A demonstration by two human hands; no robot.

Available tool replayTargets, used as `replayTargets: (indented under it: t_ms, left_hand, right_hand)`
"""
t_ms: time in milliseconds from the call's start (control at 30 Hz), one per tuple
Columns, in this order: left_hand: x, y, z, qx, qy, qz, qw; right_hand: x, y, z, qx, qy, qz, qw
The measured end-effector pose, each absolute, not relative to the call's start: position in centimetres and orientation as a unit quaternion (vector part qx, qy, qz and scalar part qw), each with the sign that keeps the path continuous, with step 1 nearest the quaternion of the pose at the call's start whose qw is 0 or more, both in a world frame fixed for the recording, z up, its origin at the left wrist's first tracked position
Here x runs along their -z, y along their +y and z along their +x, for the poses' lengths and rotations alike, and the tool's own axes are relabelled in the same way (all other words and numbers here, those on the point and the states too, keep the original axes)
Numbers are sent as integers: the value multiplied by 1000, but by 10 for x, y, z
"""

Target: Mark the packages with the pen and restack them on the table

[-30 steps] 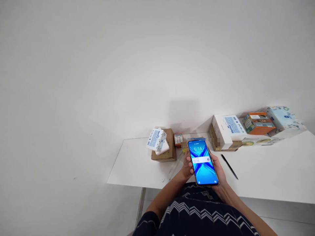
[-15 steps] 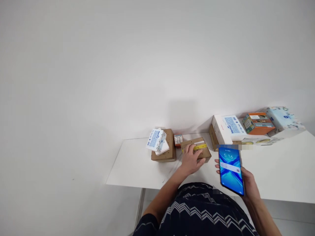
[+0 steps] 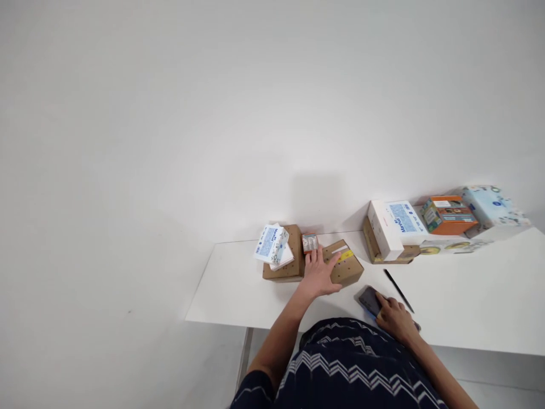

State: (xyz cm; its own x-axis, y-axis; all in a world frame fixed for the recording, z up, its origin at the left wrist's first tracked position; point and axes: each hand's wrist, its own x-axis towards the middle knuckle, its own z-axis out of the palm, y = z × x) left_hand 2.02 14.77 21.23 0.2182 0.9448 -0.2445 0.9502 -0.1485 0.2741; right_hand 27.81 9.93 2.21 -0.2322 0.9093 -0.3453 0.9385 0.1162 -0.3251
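My left hand [image 3: 318,275] is open, its fingers stretched toward a small orange-and-white box [image 3: 309,242] and its thumb spread over the left part of a brown cardboard box [image 3: 347,267] with yellow tape. Whether the fingertips touch the small box I cannot tell. My right hand [image 3: 395,319] grips a smartphone [image 3: 369,300], back side up, low over the white table. Blue screen light shows along the phone's near edge. A thin black stick, perhaps a pen [image 3: 399,291], lies just beyond this hand.
At the left, white-and-blue boxes [image 3: 271,243] lie on another cardboard box [image 3: 293,233]. Along the wall at the right stand a white box [image 3: 385,230], an orange box [image 3: 451,218] and a light blue box [image 3: 494,205]. The white table [image 3: 477,301] ends near my body.
My right hand has turned the phone from screen up to back up and lowered it, uncovering the black stick. My left hand has shifted left across the cardboard box toward the small box.
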Motion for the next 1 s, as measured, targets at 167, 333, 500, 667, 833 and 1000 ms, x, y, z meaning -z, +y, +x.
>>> replayTargets:
  t_ms: [167,333,500,667,833,1000]
  left_hand:
    - [-216,130,19,27,646,737,195]
    - [-218,122,21,28,649,732,204]
    - [-220,123,27,17,683,700,208]
    - [-230,123,31,-7,719,669,188]
    - [-264,131,23,-45,769,616,164]
    - [-300,154,7,-86,825,553,79]
  right_hand:
    - [-17,107,268,171,796,581,-15]
    - [-17,108,265,149,797,585,-16]
    - [-22,108,264,154,791,592,0]
    - [-23,108,264,164,787,595,3]
    - [-19,107,266,166,789,591,2]
    - [-16,107,267,158,789,594,1]
